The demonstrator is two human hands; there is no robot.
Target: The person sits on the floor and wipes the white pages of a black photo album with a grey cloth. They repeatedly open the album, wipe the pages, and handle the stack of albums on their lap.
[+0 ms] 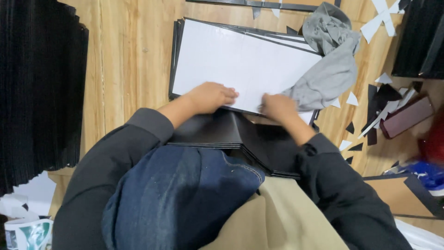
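Head view: a wooden table [125,55] bearing a stack of white sheets [240,60], long axis running left to right, with a grey cloth [328,69] at its right end. Left hand [210,96] lies flat, fingers loosely curled, on the sheets' near edge; right hand [277,107] presses beside it, touching the cloth, gripping nothing visibly. Black sheets [231,132] lie below both wrists.

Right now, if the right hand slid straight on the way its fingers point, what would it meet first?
The right hand rests on the white sheet with fingers pointing toward the left hand. Only a short bare strip of sheet lies between them, so it would probably meet the left hand's fingertips first.
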